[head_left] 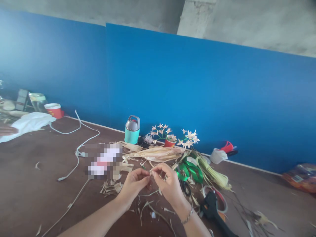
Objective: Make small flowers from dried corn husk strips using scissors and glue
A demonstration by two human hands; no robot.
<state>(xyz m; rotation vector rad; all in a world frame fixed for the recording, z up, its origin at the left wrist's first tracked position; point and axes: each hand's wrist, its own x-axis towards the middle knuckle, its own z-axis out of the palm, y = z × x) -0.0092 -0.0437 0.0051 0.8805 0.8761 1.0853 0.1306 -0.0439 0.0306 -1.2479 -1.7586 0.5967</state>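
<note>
Centrally, a person's two bare hands meet low over a brown worktop [56, 197], seen from above. Left hand [134, 184] and right hand [169, 181] have thumbs and fingers drawn together, the grip of both pinched on a small pale piece [150, 172] between the fingertips; it is too small and too covered to name.

The worktop's far edge runs along a tall blue panel [185, 82]. The broadest stretch of brown surface lies left of the left forearm, crossed by a white cable [78, 159]. Room is tighter ahead and to the right: dried husks [158, 153] lie just beyond the hands, with a turquoise flask [131, 135] and a red pot [170, 142] of white flowers [190, 140] behind them against the panel. Green ribbon [194, 171] and a pale husk bundle [217, 174] sit beside the right hand, and a black glue gun [212, 209] lies near that wrist.

The glue gun's handle runs out at the bottom edge and covers part of a ring-shaped roll [223, 199]. Black loops [186, 189] show partly behind the right hand. A printed object [103, 163] is blurred into squares. At the left edge, another person's hand [7, 130], cut off, touches white sheeting [32, 123]; an orange packet [302, 176] is cropped at the right.
</note>
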